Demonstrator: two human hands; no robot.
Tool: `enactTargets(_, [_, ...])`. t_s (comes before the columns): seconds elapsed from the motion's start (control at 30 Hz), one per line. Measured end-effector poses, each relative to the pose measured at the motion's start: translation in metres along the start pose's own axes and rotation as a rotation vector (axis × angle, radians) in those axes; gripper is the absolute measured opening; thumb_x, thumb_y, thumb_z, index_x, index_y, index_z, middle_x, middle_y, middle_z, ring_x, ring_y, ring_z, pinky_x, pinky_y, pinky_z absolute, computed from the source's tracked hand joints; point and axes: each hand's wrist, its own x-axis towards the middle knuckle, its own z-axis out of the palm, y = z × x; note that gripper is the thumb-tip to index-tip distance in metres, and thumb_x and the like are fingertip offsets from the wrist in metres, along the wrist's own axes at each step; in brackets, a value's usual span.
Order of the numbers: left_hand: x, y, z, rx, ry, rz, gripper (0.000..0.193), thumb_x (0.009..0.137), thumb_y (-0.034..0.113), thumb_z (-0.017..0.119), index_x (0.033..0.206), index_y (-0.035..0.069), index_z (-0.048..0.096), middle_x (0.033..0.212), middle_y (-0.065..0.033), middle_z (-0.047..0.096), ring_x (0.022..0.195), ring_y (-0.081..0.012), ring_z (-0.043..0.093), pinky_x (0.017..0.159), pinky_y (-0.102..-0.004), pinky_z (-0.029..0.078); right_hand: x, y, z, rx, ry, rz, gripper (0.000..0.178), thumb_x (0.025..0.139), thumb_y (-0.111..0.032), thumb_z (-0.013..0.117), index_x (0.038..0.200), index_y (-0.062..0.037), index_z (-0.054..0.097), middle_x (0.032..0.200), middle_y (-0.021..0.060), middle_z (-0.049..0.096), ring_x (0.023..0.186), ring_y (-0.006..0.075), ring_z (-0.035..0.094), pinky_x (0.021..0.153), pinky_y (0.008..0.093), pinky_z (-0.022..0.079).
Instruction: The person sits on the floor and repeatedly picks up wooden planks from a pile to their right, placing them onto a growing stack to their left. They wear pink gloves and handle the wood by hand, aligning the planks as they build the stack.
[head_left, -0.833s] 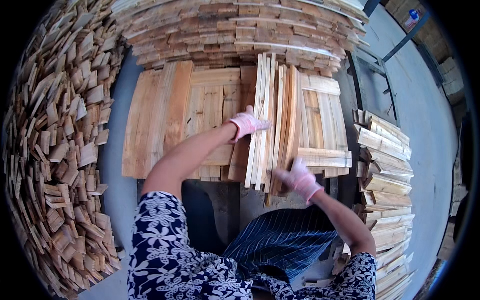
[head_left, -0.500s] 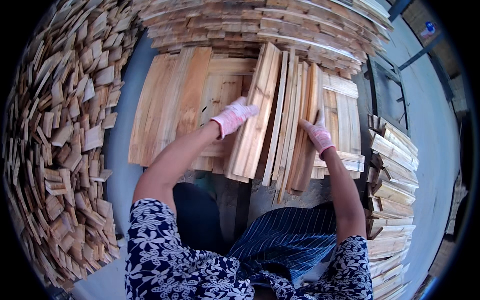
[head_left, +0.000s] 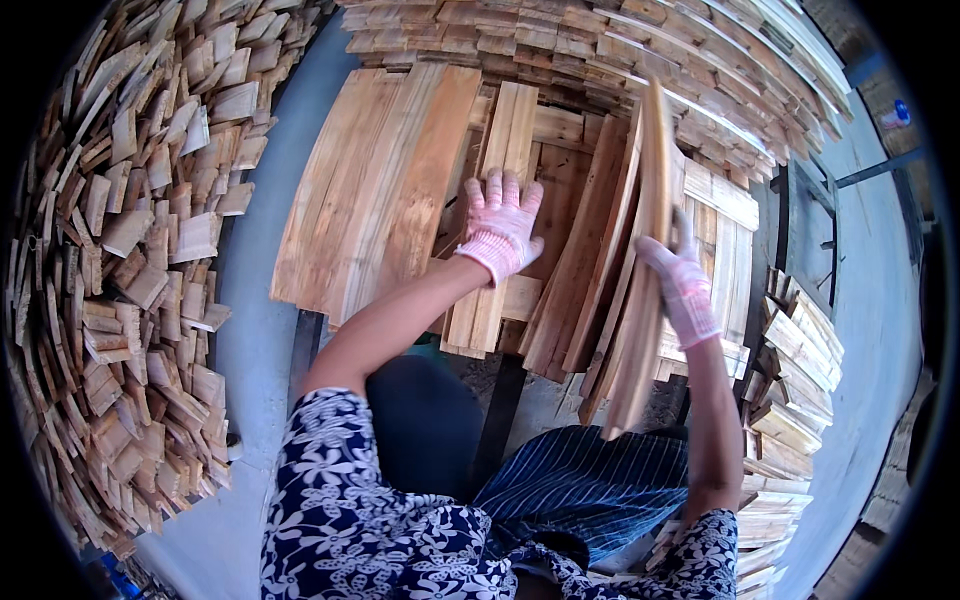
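Both my hands wear pink-and-white knit gloves. My left hand (head_left: 503, 222) lies flat with fingers spread on a narrow pair of boards (head_left: 510, 130), which rests on the wooden panel in front of me. My right hand (head_left: 680, 285) grips the outer side of a wooden board (head_left: 650, 290) standing on edge, blurred by motion. Left of it, several loose boards (head_left: 580, 255) lean on edge in a row. Wide flat boards (head_left: 390, 180) lie side by side at the left of the panel. Cross slats (head_left: 715, 195) show at its right end.
A tall pile of short wood pieces (head_left: 120, 300) rises at the left. Behind the panel stands a high stack of boards (head_left: 540, 35). Another stack (head_left: 795, 350) sits at my right beside a dark metal frame (head_left: 810, 230). The grey floor (head_left: 255, 330) shows between them.
My left hand has gone from gripping boards on edge to pressing flat on boards now laid down. My right hand has moved right, drawing a board away from the row. The view has shifted slightly.
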Motion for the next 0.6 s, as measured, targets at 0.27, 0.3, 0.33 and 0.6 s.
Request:
enactTargets(0.27, [0.008,-0.050,0.004,-0.143,0.018,-0.128,0.089,0.084,0.037,0.072,0.160,0.020,0.029,0.164,-0.0272,0.022,0.154,-0.0453,0.015,0.124,-0.0604,0.010,0.078,0.008,0.152,0.099,-0.094,0.018,0.104,0.080,-0.038,0.079,0.160,-0.0031,0.023,0.142,0.0278,0.055,0.125,0.0371,0.060,0.102,0.0407,0.050])
enactTargets(0.3, [0.012,-0.048,-0.002,-0.193,-0.024,-0.057,0.089,0.085,0.038,0.071,0.161,0.020,0.028,0.165,-0.0279,0.021,0.155,-0.0455,0.014,0.124,-0.0599,0.010,0.102,0.027,0.158,-0.284,0.072,0.006,0.102,0.080,-0.042,0.078,0.160,-0.0088,0.025,0.139,0.0306,0.052,0.124,0.0423,0.059,0.099,0.0462,0.052])
enactTargets(0.33, [0.008,-0.069,0.002,-0.337,-0.007,-0.050,0.092,0.082,0.047,0.072,0.160,0.020,0.031,0.162,-0.0271,0.027,0.154,-0.0451,0.016,0.124,-0.0592,0.009,0.095,0.022,0.184,-0.559,0.126,0.051,0.099,0.081,-0.042,0.077,0.159,-0.0115,0.025,0.136,0.0306,0.051,0.121,0.0442,0.060,0.096,0.0494,0.053])
enactTargets(0.6, [-0.058,-0.337,0.007,-0.230,0.416,-0.742,0.074,0.096,0.053,0.059,0.146,-0.001,0.051,0.151,-0.0246,0.050,0.141,-0.0383,0.046,0.118,-0.0444,0.035,0.087,0.037,0.206,-0.756,0.158,-0.068,0.075,0.095,-0.049,0.061,0.155,-0.0184,0.028,0.128,0.0338,0.050,0.111,0.0512,0.062,0.090,0.0566,0.054])
